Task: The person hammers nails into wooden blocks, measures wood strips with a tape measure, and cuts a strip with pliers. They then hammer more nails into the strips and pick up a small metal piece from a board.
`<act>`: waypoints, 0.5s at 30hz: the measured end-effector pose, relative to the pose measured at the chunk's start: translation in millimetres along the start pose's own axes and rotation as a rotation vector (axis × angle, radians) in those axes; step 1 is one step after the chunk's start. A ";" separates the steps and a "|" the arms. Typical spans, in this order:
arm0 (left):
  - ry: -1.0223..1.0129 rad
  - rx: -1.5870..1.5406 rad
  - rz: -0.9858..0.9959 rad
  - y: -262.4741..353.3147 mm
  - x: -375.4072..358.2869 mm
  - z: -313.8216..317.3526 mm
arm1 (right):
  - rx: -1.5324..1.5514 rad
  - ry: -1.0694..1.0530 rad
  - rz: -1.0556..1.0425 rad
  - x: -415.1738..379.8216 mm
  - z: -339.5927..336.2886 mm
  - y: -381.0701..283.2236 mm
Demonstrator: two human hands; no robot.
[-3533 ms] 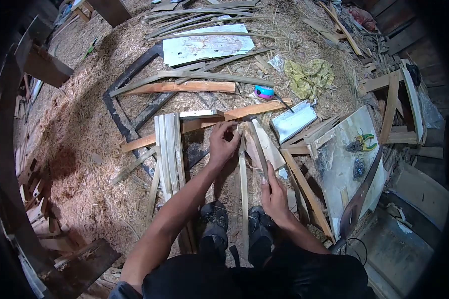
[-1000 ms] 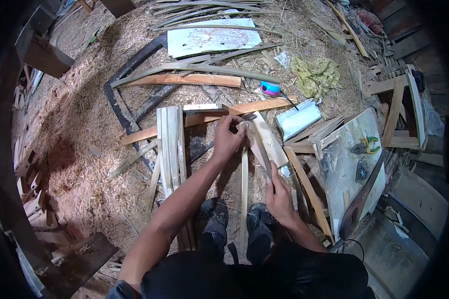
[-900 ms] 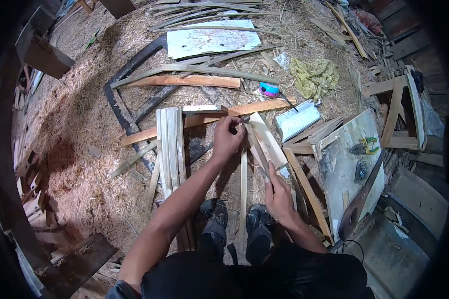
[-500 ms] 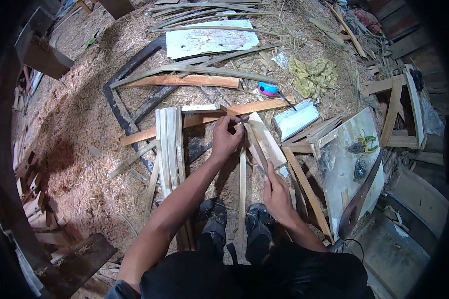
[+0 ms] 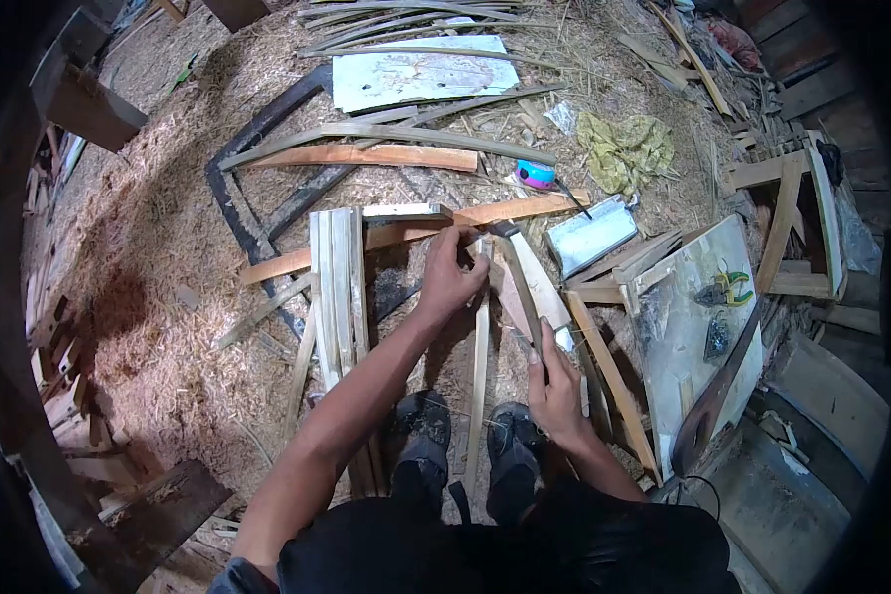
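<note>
A hammer (image 5: 523, 287) with a wooden handle and a small dark head slants up from my right hand (image 5: 557, 391), whose fingers are wrapped round the lower handle. My left hand (image 5: 453, 272) is pinched at the top end of a narrow upright wooden strip (image 5: 480, 366); anything small between the fingertips is too small to make out. The hammer's head is just right of those fingertips. A pale board (image 5: 544, 294) lies behind the handle. Left of my left hand is a bundle of pale strips (image 5: 337, 287).
An orange-brown plank (image 5: 396, 233) crosses behind my hands. Beyond it are a blue and pink tape measure (image 5: 536, 175), a white block (image 5: 592, 238) and a yellow cloth (image 5: 624, 151). Pliers (image 5: 725, 289) rest on a panel (image 5: 691, 337) at right. My shoes (image 5: 512, 445) flank the strip.
The hammer's head has moved right, away from my left fingertips, and its handle stands steeper. My right hand has shifted slightly right and down. My left hand stays by the strip's top.
</note>
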State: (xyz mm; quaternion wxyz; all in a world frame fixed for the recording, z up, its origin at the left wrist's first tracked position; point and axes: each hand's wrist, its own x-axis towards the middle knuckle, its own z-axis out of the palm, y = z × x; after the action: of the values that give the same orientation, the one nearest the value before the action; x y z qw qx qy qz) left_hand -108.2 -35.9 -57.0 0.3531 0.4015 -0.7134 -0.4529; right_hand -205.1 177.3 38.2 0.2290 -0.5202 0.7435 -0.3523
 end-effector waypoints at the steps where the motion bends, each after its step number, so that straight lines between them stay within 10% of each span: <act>1: 0.000 0.024 -0.011 0.3 0.4 -0.4 | -0.015 -0.023 0.014 -0.2 1.3 4.2; 15: -0.025 0.040 -0.007 -6.0 -1.1 -1.5 | 0.044 -0.027 0.117 5.7 -13.1 0.6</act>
State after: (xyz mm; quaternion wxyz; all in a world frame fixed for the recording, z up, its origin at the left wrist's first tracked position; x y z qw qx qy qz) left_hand -104.9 -37.0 -62.2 0.3345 0.4055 -0.7253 -0.4445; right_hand -216.8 175.9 46.4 0.2706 -0.4756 0.7615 -0.3473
